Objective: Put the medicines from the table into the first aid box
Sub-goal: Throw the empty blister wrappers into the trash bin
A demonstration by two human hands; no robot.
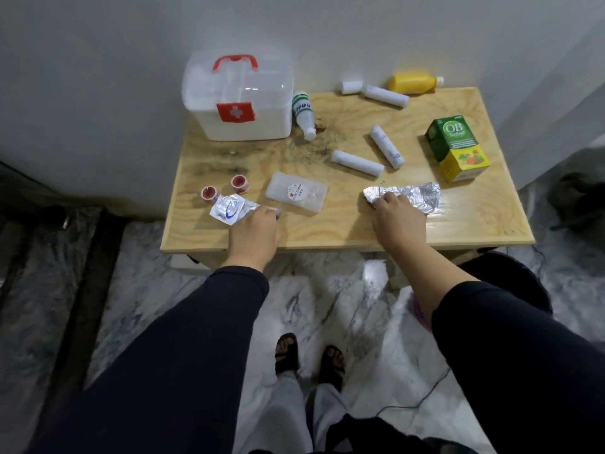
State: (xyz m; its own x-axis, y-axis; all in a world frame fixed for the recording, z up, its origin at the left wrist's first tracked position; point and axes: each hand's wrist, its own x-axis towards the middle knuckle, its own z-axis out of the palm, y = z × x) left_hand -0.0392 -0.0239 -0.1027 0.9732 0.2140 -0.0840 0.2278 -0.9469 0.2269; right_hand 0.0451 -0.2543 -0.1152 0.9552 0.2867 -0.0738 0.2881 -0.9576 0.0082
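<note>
The white first aid box (242, 122), with a red handle and a red cross latch, stands shut at the table's far left. My left hand (253, 229) grips a silver foil packet with blue print (229, 208) near the front left. My right hand (397, 219) presses its fingers on a long silver blister strip (415, 194) at the front right. Two pink tape rolls (209, 193) lie beside the left packet. A clear plastic case (296, 195) rests between my hands.
On the wooden table (343, 231) lie several white bandage rolls (357, 162), a green-and-white bottle (302, 114), a yellow bottle (414, 82) and a green-yellow carton (456, 147). A white wall stands behind. Marble floor and my sandalled feet show below.
</note>
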